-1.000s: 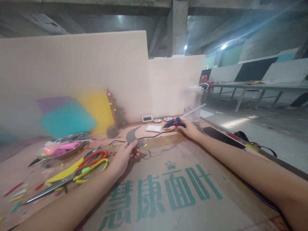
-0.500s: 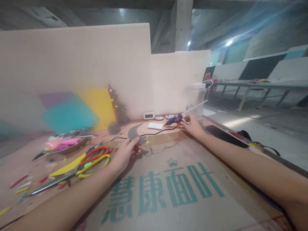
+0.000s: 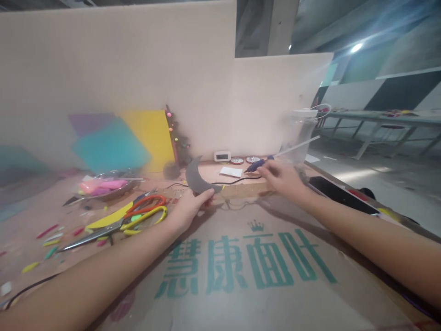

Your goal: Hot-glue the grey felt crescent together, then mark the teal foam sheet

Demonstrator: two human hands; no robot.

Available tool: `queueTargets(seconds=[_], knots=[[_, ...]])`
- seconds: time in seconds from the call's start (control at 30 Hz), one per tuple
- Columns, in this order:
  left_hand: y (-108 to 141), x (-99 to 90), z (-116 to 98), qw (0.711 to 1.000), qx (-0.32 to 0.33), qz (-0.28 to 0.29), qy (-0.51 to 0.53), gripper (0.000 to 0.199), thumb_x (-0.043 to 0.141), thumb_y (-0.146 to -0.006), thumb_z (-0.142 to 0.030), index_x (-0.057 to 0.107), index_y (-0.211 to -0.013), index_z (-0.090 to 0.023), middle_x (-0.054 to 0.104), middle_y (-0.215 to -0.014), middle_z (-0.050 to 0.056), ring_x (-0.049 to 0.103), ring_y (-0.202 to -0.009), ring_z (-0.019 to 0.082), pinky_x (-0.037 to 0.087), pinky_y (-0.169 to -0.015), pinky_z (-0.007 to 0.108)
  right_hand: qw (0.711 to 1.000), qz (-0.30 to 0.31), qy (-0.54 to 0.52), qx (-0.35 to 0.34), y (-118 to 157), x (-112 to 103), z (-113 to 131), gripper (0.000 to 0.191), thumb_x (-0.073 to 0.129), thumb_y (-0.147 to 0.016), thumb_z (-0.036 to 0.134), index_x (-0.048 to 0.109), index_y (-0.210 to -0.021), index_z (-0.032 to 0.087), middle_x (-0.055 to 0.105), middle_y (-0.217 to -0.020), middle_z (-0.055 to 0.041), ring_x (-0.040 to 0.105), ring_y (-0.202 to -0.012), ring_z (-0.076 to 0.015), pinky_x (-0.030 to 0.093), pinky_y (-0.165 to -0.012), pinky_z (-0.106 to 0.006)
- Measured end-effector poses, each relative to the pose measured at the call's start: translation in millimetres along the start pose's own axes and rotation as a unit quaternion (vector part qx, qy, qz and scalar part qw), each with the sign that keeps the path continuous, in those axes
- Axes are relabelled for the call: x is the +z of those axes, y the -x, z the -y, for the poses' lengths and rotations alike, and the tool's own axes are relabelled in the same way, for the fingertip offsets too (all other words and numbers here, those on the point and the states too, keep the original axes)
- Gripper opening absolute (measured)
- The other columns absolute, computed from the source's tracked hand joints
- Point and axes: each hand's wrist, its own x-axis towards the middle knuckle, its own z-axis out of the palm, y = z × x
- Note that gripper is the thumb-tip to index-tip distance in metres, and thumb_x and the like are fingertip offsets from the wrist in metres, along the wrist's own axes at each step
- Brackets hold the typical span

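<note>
A grey crescent (image 3: 197,177) is pinched at its lower part between the thumb and fingers of my left hand (image 3: 195,207), above the far edge of the printed cardboard (image 3: 262,303). My right hand (image 3: 280,177) is at a dark blue glue gun (image 3: 257,166), its fingers bent over the gun's rear part and hiding much of it. A pale glue stick (image 3: 299,145) sticks out behind the gun, up to the right. The gun's tip points left, near a small white card (image 3: 230,172).
Scissors with orange and yellow handles (image 3: 138,217) lie left, among coloured scraps. Behind them is a metal dish (image 3: 103,188) with pink pieces. A clear jar (image 3: 303,133) stands at the back right. A black flat object (image 3: 341,195) lies right. A white clock (image 3: 222,156) is at the wall.
The view has shifted, so most things appear further right. My right hand has closed in over the glue gun, covering more of it. My left hand still holds the crescent, now turned slightly.
</note>
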Motion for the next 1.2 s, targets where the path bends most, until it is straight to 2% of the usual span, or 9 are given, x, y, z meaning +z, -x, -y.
queueTargets(seconds=[0.13, 0.27, 0.47, 0.7, 0.87, 0.93, 1.03, 1.13, 1.2], knots=[[4, 2.0, -6, 0.999, 0.012, 0.006, -0.032, 0.036, 0.067, -0.077, -0.049, 0.062, -0.076, -0.014, 0.058, -0.064, -0.001, 0.051, -0.057, 0.011, 0.038, -0.054, 0.022, 0.983, 0.173, -0.066, 0.017, 24, 13, 46, 0.028, 0.055, -0.090, 0.032, 0.064, -0.114, 0.020, 0.071, -0.104, -0.0053, 0.059, -0.069, -0.0142, 0.045, -0.065, -0.028], [8, 3.1, -12, 0.997, 0.009, 0.019, -0.075, 0.038, 0.066, -0.077, -0.051, 0.065, -0.074, -0.013, 0.064, -0.068, 0.002, 0.057, -0.062, 0.014, 0.042, -0.059, 0.024, 0.959, 0.252, -0.126, 0.035, 42, 31, 54, 0.047, 0.062, -0.086, 0.026, 0.055, -0.132, 0.019, 0.069, -0.117, -0.0082, 0.062, -0.069, -0.0131, 0.049, -0.066, -0.028], [10, 3.6, -16, 0.991, 0.013, 0.027, -0.131, 0.039, 0.062, -0.079, -0.049, 0.068, -0.070, -0.012, 0.066, -0.068, 0.005, 0.056, -0.062, 0.015, 0.042, -0.060, 0.025, 0.961, 0.248, -0.120, -0.037, 50, 38, 46, 0.019, 0.054, -0.092, 0.026, 0.070, -0.097, 0.019, 0.074, -0.090, -0.0036, 0.064, -0.077, -0.0151, 0.047, -0.071, -0.026], [8, 1.5, -11, 0.993, 0.000, 0.002, -0.121, 0.044, 0.061, -0.079, -0.056, 0.066, -0.075, -0.012, 0.066, -0.070, 0.005, 0.057, -0.061, 0.015, 0.042, -0.056, 0.025, 0.945, 0.233, -0.073, -0.216, 56, 25, 48, 0.020, 0.053, -0.095, 0.029, 0.068, -0.088, 0.018, 0.071, -0.078, -0.0013, 0.061, -0.069, -0.0113, 0.042, -0.066, -0.023], [6, 0.3, -6, 0.996, 0.017, -0.015, -0.087, 0.045, 0.060, -0.080, -0.057, 0.066, -0.081, -0.013, 0.066, -0.072, 0.005, 0.057, -0.063, 0.015, 0.043, -0.058, 0.026, 0.898, 0.159, -0.023, -0.411, 60, 17, 53, 0.024, 0.055, -0.094, 0.034, 0.066, -0.084, 0.015, 0.062, -0.066, -0.0029, 0.053, -0.062, -0.0137, 0.036, -0.059, -0.028], [6, 0.6, -7, 0.996, 0.020, -0.016, -0.088, 0.044, 0.061, -0.080, -0.057, 0.066, -0.081, -0.013, 0.065, -0.072, 0.005, 0.057, -0.063, 0.015, 0.043, -0.059, 0.025, 0.890, 0.157, -0.005, -0.429, 61, 16, 55, 0.026, 0.053, -0.094, 0.036, 0.066, -0.085, 0.015, 0.062, -0.069, -0.0036, 0.052, -0.061, -0.0143, 0.036, -0.058, -0.029], [7, 1.6, -10, 0.995, 0.017, -0.013, -0.099, 0.044, 0.062, -0.079, -0.056, 0.066, -0.081, -0.013, 0.065, -0.072, 0.005, 0.057, -0.063, 0.016, 0.044, -0.059, 0.026, 0.925, 0.167, -0.040, -0.340, 60, 17, 55, 0.022, 0.052, -0.095, 0.035, 0.063, -0.090, 0.017, 0.065, -0.086, -0.0064, 0.057, -0.072, -0.0147, 0.042, -0.065, -0.028], [10, 2.9, -15, 0.994, 0.018, -0.016, -0.111, 0.043, 0.063, -0.079, -0.055, 0.066, -0.080, -0.012, 0.066, -0.071, 0.005, 0.058, -0.065, 0.017, 0.044, -0.061, 0.026, 0.977, 0.122, -0.105, -0.137, 54, 23, 51, 0.017, 0.055, -0.092, 0.036, 0.058, -0.091, 0.019, 0.064, -0.090, -0.0055, 0.056, -0.068, -0.0134, 0.044, -0.063, -0.027], [12, 4.1, -18, 0.992, 0.032, -0.015, -0.119, 0.041, 0.063, -0.079, -0.054, 0.065, -0.080, -0.013, 0.066, -0.072, 0.005, 0.060, -0.067, 0.017, 0.045, -0.063, 0.026, 0.980, 0.116, -0.163, 0.005, 51, 28, 48, 0.019, 0.057, -0.090, 0.037, 0.055, -0.097, 0.020, 0.065, -0.095, -0.0050, 0.052, -0.057, -0.0104, 0.044, -0.055, -0.026]])
